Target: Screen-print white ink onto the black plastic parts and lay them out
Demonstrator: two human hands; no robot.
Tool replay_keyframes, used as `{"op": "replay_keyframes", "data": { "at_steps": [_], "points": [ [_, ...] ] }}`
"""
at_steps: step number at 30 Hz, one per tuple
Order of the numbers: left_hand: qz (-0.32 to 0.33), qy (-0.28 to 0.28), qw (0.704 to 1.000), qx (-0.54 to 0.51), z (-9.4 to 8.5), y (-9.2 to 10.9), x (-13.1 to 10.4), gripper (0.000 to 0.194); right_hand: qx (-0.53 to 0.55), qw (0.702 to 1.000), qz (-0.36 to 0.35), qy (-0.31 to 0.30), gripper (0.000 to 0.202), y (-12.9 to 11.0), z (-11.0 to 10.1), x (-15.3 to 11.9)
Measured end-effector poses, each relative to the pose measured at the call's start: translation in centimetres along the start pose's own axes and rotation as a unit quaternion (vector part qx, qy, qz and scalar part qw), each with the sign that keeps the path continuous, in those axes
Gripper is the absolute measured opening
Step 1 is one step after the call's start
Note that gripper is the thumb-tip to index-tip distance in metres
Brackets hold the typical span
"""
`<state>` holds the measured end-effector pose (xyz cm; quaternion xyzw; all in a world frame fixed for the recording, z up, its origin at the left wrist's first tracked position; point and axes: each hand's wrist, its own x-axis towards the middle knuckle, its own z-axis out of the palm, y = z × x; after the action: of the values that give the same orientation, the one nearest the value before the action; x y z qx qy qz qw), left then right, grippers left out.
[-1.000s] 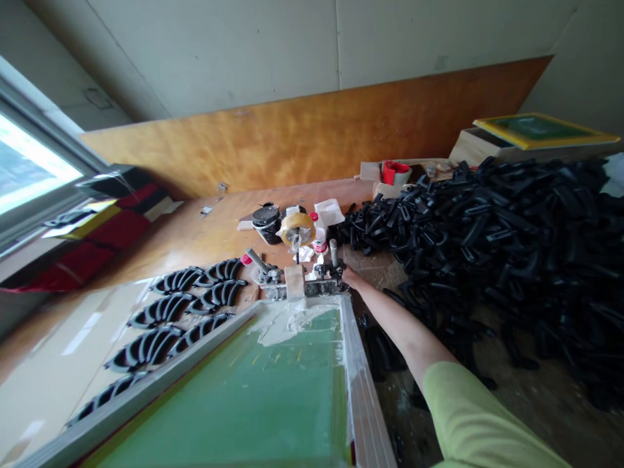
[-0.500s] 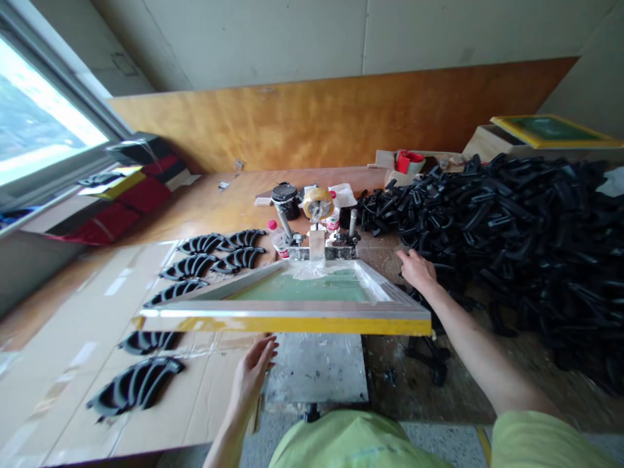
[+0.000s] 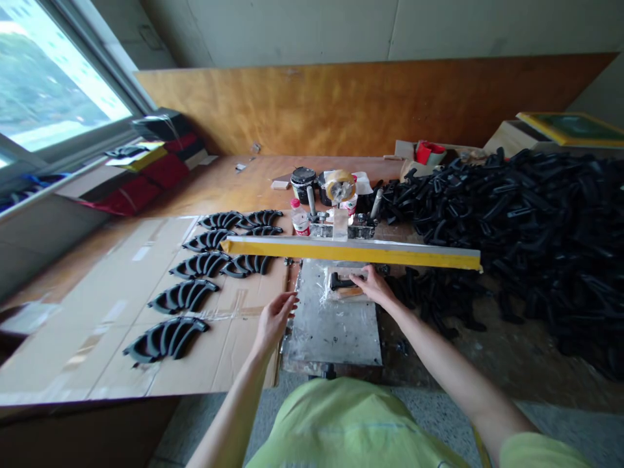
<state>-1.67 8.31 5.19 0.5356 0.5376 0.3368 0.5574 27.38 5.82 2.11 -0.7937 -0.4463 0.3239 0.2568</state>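
My right hand (image 3: 374, 284) is at the fixture beneath the raised screen frame (image 3: 351, 252), its fingers closed on the right end of a small black part (image 3: 341, 281). That part lies at a wooden-coloured block on the metal base plate (image 3: 336, 331). My left hand (image 3: 277, 316) hovers by the plate's left edge, fingers apart and holding nothing. The frame shows its yellow front edge, tilted up over the plate. Rows of curved black parts (image 3: 168, 339) lie on the cardboard (image 3: 112, 325) to the left.
A large heap of black parts (image 3: 536, 221) covers the right side. Behind the frame stand a black tub (image 3: 303, 184), a bottle with a pink cap (image 3: 299, 219) and a tape roll (image 3: 340, 187). Boxes (image 3: 146, 182) sit at the left by the window.
The frame has swung up, uncovering the block. My right hand has moved from beside the heap to the fixture and now grips a black part. My left hand stays near the plate.
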Motion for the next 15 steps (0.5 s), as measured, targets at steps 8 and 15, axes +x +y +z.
{"op": "replay_keyframes", "data": {
  "at_steps": [8, 15],
  "points": [
    [0.138, 0.045, 0.979, -0.14, -0.1, 10.2, 3.1, 0.045, -0.21, 0.909, -0.36, 0.017, 0.053, -1.2, 2.1, -1.5],
    [0.146, 0.031, 0.981, -0.128, 0.5, 13.2, 3.1, 0.056, -0.27, 0.877, -0.396, -0.027, 0.05, -0.8, 3.1, -1.0]
  ]
}}
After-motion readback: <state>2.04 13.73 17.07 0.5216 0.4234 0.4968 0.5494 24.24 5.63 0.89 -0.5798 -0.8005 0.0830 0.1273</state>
